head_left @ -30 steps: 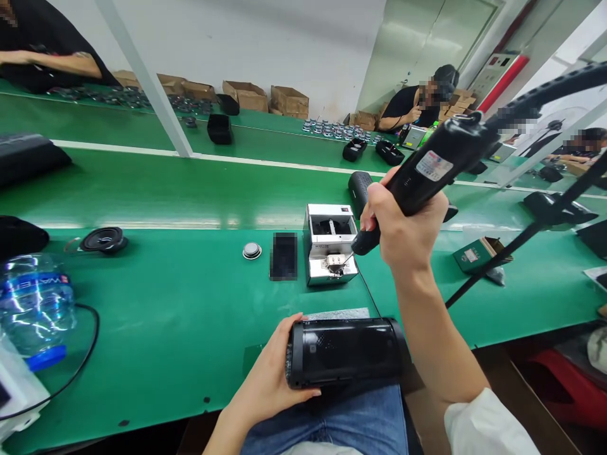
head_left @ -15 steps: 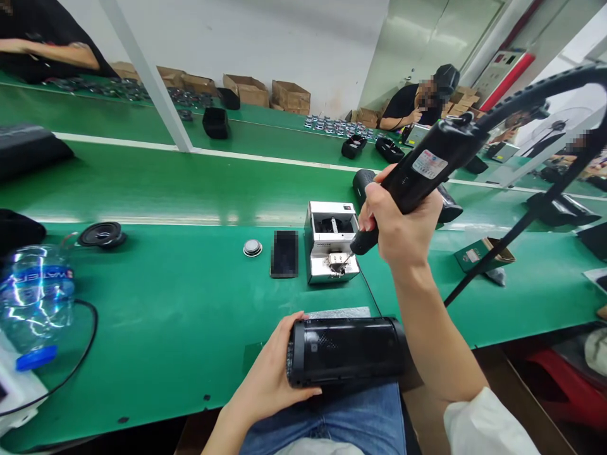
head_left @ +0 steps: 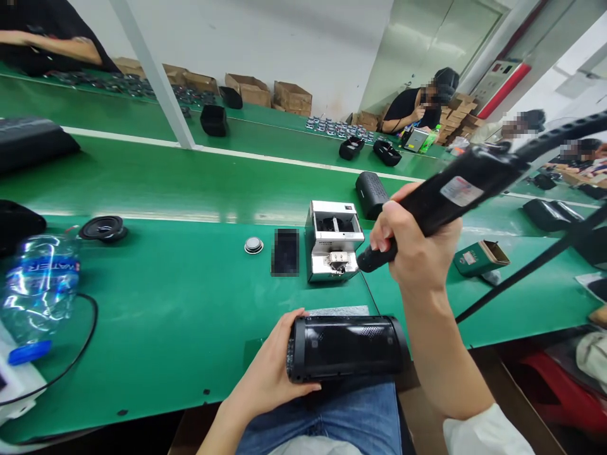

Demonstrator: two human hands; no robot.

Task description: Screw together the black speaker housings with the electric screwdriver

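Observation:
My left hand (head_left: 277,360) is wrapped round the left end of a glossy black cylindrical speaker (head_left: 351,347), which lies sideways at the table's front edge, above my lap. In my right hand (head_left: 417,246) is a black electric screwdriver (head_left: 446,196), tilted with its nose down to the left and a ribbed cable rising from its back end. Its nose is just right of a silver screw feeder (head_left: 334,243); the bit is too small to make out. A dark flat device (head_left: 285,253), blurred out, lies left of the feeder, and a small round silver-rimmed part (head_left: 253,245) sits beyond it.
A water bottle (head_left: 40,291) and a black speaker driver (head_left: 103,229) are at the left. A green box (head_left: 481,258) stands to the right, near the screwdriver's slanting cable. Behind the feeder lies another black speaker (head_left: 371,194). Co-workers sit across the line.
My right hand has drawn the screwdriver back to the right and slightly down, off the front of the screw feeder. My left hand keeps its hold on the speaker.

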